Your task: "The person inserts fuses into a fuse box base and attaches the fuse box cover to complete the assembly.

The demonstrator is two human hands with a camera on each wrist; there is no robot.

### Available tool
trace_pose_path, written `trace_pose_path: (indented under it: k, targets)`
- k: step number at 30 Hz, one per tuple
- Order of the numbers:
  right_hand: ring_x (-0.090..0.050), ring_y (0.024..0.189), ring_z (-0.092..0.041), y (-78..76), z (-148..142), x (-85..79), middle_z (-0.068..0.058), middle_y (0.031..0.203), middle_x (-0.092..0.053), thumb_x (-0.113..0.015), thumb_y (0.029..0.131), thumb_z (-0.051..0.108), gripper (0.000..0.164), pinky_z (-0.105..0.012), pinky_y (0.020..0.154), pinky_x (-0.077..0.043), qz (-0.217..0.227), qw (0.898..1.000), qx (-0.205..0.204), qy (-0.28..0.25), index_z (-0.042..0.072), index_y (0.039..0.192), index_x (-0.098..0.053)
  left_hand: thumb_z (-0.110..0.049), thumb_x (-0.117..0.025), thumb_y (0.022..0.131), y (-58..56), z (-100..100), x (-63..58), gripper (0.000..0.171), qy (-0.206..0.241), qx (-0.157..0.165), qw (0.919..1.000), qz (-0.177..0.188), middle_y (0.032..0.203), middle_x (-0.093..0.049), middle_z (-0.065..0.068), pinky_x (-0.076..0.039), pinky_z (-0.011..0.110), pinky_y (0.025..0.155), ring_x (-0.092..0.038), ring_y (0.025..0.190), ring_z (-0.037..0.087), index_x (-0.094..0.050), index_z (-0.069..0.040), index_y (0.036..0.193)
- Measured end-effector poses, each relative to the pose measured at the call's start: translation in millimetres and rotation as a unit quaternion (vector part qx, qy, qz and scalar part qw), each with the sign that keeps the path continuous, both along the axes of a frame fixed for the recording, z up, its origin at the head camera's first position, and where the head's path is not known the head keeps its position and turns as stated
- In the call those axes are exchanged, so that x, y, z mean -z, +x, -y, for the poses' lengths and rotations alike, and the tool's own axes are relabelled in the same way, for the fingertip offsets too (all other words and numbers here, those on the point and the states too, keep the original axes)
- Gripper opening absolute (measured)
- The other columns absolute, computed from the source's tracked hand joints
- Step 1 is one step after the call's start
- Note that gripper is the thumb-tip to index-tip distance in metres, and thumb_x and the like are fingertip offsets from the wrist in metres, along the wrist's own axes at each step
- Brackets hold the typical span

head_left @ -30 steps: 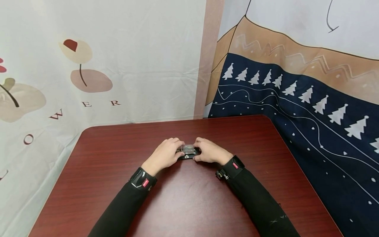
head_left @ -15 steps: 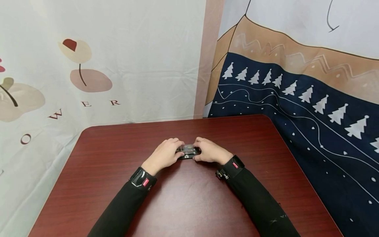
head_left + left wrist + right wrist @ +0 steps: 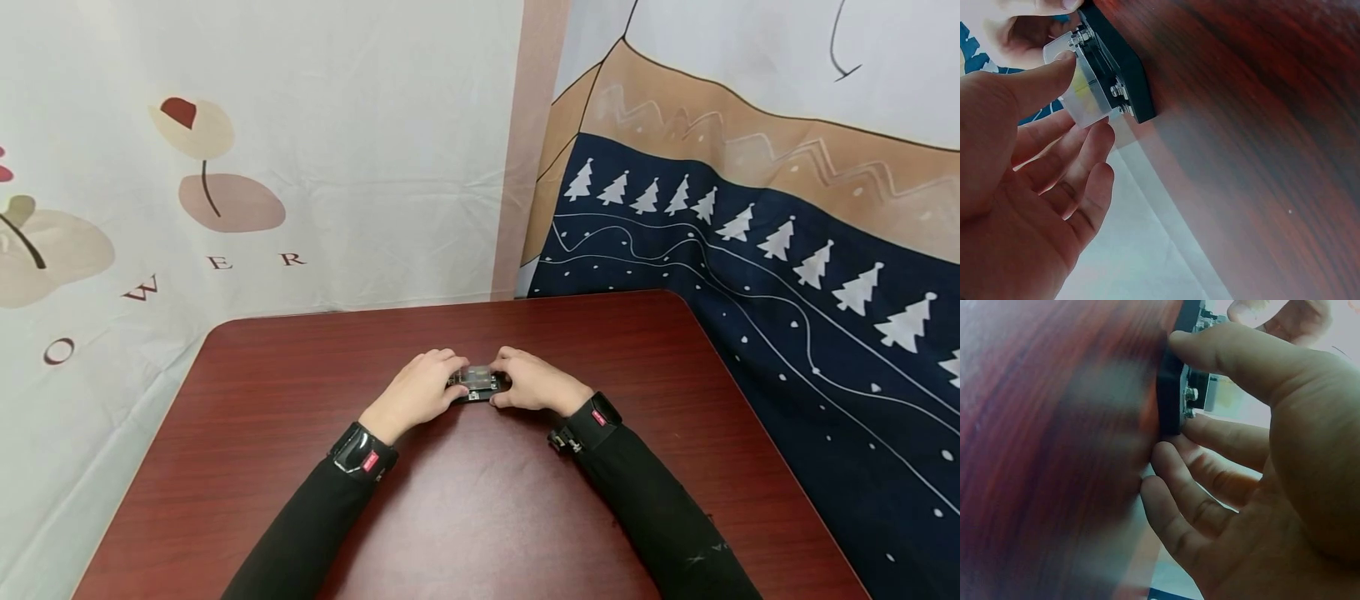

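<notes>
A small device with a black base [image 3: 482, 397] and a clear plastic cover [image 3: 476, 377] lies on the dark red table, between both hands. Metal screw terminals [image 3: 1119, 91] stand at the base's ends, and something yellowish shows through the cover. My left hand [image 3: 415, 393] pinches the clear cover between thumb and fingers. From the other side, my right hand [image 3: 538, 384] grips the black base, its thumb [image 3: 1194, 347] on the near edge and its fingertips at the far edge. The cover appears seated on the base; where they join is partly hidden by fingers.
The wood-grain table [image 3: 480, 517] has rounded far corners. Behind it hang a pale printed cloth [image 3: 375, 167] and a dark blue cloth with white trees [image 3: 675, 242]. Black sleeves [image 3: 300, 525] with wrist straps cover both forearms.
</notes>
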State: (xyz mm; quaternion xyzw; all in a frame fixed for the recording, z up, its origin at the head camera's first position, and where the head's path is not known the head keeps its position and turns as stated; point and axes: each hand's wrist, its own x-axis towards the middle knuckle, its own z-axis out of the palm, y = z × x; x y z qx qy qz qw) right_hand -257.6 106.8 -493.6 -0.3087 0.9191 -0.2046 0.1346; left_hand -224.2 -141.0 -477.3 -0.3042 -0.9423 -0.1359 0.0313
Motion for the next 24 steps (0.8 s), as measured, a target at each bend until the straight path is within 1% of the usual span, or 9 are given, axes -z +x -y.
trace_pose_path:
  k: [4,9,13,16,24]
  targets:
    - [-0.059,0.098,-0.014,0.5,-2.1,-3.3,0.000,0.115,-0.062,-0.084,0.095,0.032,0.053,-0.031,0.088,-0.052,0.006,1.000,-0.001,-0.004,0.008,0.141,-0.073,-0.031,-0.082,0.101,0.6,0.5,-0.1,0.046,-0.003,-0.001,1.0000,-0.001,0.126,-0.076,0.008,-0.060,0.047,0.104,-0.074,0.116,0.030,-0.073,-0.007,0.139]
    - [-0.061,0.095,-0.014,1.3,-4.0,-7.6,-0.002,0.118,-0.065,-0.080,0.101,0.034,0.048,-0.031,0.084,-0.053,-0.016,0.999,-0.005,-0.034,0.008,0.140,-0.073,-0.033,-0.081,0.102,1.0,2.3,-0.6,0.046,-0.001,-0.005,1.0000,0.001,0.127,-0.076,0.009,-0.060,0.048,0.104,-0.074,0.116,0.030,-0.073,-0.007,0.140]
    - [-0.060,0.090,-0.012,0.9,-2.6,-7.8,-0.001,0.118,-0.066,-0.077,0.103,0.033,0.043,-0.029,0.079,-0.052,-0.043,0.997,-0.009,-0.063,0.010,0.139,-0.074,-0.034,-0.079,0.104,1.1,3.1,-1.8,0.046,-0.004,-0.009,0.9999,0.004,0.127,-0.076,0.010,-0.060,0.048,0.105,-0.073,0.117,0.031,-0.073,-0.007,0.140]
    - [-0.060,0.090,-0.010,1.3,-0.1,-7.2,0.000,0.118,-0.067,-0.076,0.104,0.032,0.039,-0.028,0.078,-0.052,-0.058,0.996,-0.009,-0.074,0.011,0.137,-0.075,-0.034,-0.077,0.105,1.0,3.2,-2.4,0.046,-0.008,-0.011,0.9999,0.006,0.128,-0.075,0.010,-0.059,0.048,0.106,-0.073,0.118,0.031,-0.073,-0.006,0.140]
    - [-0.063,0.091,-0.013,2.9,3.7,-6.9,0.000,0.115,-0.070,-0.078,0.105,0.028,0.030,-0.028,0.080,-0.054,-0.066,0.995,-0.004,-0.081,0.011,0.129,-0.079,-0.032,-0.078,0.105,1.8,3.5,-3.6,0.039,-0.006,-0.007,1.0000,0.002,0.124,-0.076,0.008,-0.060,0.046,0.103,-0.073,0.115,0.030,-0.076,-0.007,0.134]
